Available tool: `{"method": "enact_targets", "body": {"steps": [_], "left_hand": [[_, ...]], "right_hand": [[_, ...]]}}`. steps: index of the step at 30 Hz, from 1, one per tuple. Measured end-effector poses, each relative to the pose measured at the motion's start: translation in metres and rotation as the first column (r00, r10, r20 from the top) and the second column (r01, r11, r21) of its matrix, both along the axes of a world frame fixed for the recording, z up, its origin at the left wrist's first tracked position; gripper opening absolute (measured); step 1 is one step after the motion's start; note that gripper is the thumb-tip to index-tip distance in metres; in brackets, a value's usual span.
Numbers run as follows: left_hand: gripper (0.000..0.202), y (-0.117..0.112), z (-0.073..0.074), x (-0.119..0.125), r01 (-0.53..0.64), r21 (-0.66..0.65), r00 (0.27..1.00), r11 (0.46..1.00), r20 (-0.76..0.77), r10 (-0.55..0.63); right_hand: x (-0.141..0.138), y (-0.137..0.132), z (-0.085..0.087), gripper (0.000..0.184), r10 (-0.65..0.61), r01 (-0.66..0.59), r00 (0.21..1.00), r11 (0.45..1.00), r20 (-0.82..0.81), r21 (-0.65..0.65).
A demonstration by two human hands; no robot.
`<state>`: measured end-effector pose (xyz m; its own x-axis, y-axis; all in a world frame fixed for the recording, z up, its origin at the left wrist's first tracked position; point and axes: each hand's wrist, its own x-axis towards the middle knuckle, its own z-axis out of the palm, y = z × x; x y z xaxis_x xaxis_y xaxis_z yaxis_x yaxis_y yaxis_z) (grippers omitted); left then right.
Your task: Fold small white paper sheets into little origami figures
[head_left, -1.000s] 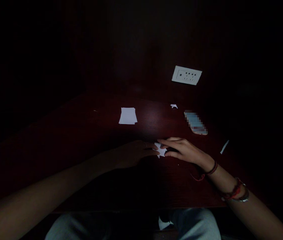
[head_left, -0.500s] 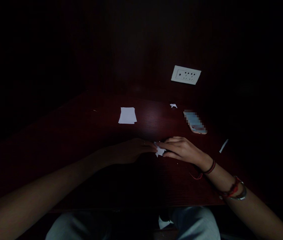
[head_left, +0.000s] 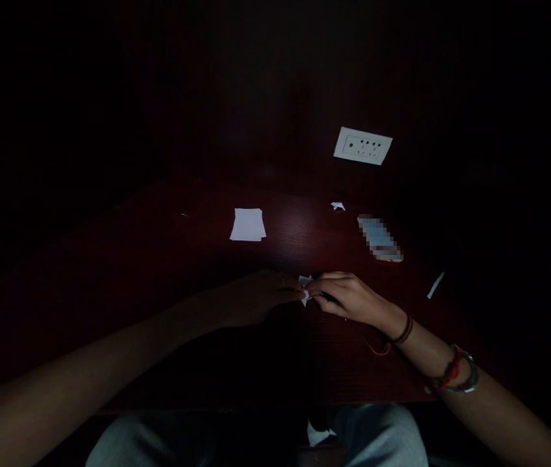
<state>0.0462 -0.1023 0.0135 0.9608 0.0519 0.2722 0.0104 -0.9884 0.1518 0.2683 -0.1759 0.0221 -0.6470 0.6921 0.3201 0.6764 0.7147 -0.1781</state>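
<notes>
The scene is very dark. A small folded white paper piece sits between my two hands above a dark reddish table. My left hand comes in from the left and pinches the paper's left side. From the right, my right hand has its fingers curled and pinched on the paper's right side, covering most of it. Thread bands and a bangle circle my right wrist and forearm.
A small stack of white paper squares lies further back on the table. A tiny paper scrap, a phone and a thin paper strip lie to the right. A white socket plate sits on the back panel.
My right hand's fingers have curled in and closed over the paper, so less of it shows. Both hands stayed at about the same spot.
</notes>
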Motion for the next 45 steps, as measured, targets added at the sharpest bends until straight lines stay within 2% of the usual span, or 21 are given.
{"method": "enact_targets", "body": {"steps": [6, 10, 22, 25, 29, 31, 36, 45], "left_hand": [[0.058, -0.0030, 0.0036, -0.0005, -0.029, 0.029, 0.998, 0.999, -0.059, 0.031], [0.059, -0.0024, 0.0023, -0.0007, -0.043, 0.024, 0.995, 0.999, -0.091, 0.045], [0.057, -0.0014, -0.0008, -0.0006, -0.051, -0.001, 0.997, 0.999, -0.066, 0.051], [0.058, -0.0015, 0.0002, -0.0010, -0.051, -0.003, 0.995, 0.999, -0.081, 0.051], [0.052, -0.0006, 0.0009, -0.0016, -0.042, -0.009, 0.997, 0.999, -0.062, 0.041], [0.053, 0.0002, -0.0003, -0.0020, -0.043, -0.006, 0.997, 0.999, -0.058, 0.043], [0.057, 0.0007, -0.0031, -0.0027, -0.040, -0.001, 0.997, 0.999, -0.063, 0.040], [0.057, -0.0031, -0.0003, 0.0011, -0.035, -0.009, 0.998, 0.999, -0.054, 0.035]], "right_hand": [[-0.0026, 0.0010, -0.0048, 0.019, -0.042, 0.039, 0.993, 0.999, -0.111, -0.028], [-0.0032, 0.0029, -0.0063, 0.023, -0.086, 0.070, 0.976, 0.994, -0.202, -0.082], [-0.0072, 0.0006, -0.0040, 0.023, -0.175, 0.137, 0.947, 0.978, -0.269, -0.157], [-0.0049, 0.0006, -0.0033, 0.026, -0.162, 0.104, 0.942, 0.974, -0.294, -0.203], [0.0002, 0.0023, -0.0034, 0.039, -0.120, 0.036, 0.950, 0.959, -0.287, -0.280], [0.0015, 0.0030, -0.0035, 0.041, -0.104, 0.030, 0.956, 0.964, -0.273, -0.265], [0.0001, 0.0036, -0.0041, 0.029, -0.063, 0.009, 0.954, 0.983, -0.292, -0.185], [-0.0055, 0.0045, -0.0037, 0.026, -0.145, 0.096, 0.947, 0.979, -0.288, -0.178]]}}
